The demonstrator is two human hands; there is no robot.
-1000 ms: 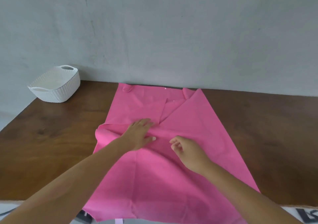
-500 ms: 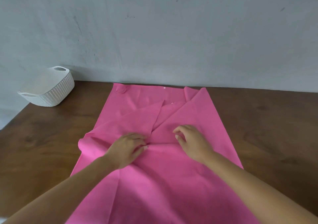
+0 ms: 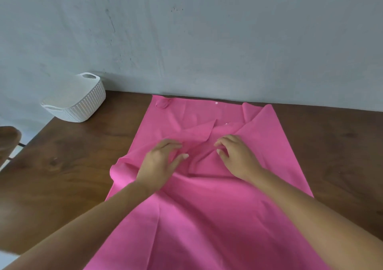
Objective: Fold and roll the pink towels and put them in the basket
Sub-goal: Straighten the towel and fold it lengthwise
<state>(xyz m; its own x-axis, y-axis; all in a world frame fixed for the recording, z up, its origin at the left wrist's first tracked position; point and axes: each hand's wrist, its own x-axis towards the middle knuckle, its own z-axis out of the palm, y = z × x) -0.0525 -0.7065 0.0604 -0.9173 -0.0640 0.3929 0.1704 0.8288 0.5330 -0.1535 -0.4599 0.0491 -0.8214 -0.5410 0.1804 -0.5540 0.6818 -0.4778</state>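
Note:
A large pink towel lies spread on the brown wooden table, reaching from the back wall to the near edge. Its two far corners are folded in towards the middle and overlap there. My left hand lies flat on the left flap with fingers stretched out. My right hand rests on the right flap, its bent fingertips touching the cloth where the flaps meet. A white woven basket stands at the table's far left corner; I see nothing in it.
A grey wall runs directly behind the table. A brown rounded wooden piece shows at the left frame edge, beyond the table's side. Bare wood lies on both sides of the towel.
Both hands have slid farther up the towel towards the wall, the left one opening out flat. The view has shifted, so the basket sits closer in.

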